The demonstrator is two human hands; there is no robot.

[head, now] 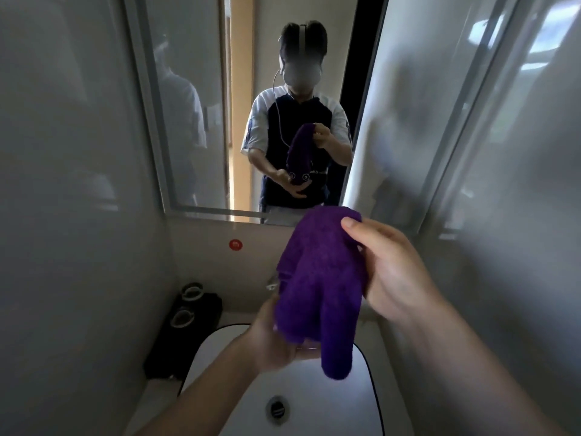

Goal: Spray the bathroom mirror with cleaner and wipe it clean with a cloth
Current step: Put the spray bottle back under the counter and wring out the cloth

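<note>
While I watch through the head camera, I see both hands raised above the white sink (361, 401), which I take as my landmark. My right hand (393, 275) is up and to the right of the basin, its thumb and curled fingers pinching the top fold of the purple cloth (317, 287). From that pinch the cloth hangs down over the sink, one long end dangling lowest. My left hand (273, 338) sits under the cloth's lower left part, directly over the basin's rear half; the fabric covers its fingers, so I can tell it touches and supports the cloth, but I cannot tell whether the fingers close on it.

Behind the sink, up on the wall, the mirror (195, 121) shows a person's reflection holding the same cloth with both hands. Between the mirror's lower edge and the sink there is a small round red sticker (235, 244) on the wall; it bears a pale mark that I cannot read. White lettering runs across the reflected dark shirt, too small and reversed for me to read.

Left of the sink, a black tray (176, 341) holds two cups (188, 305) on the counter. At the basin's bottom lies the round drain (277, 408).
</note>
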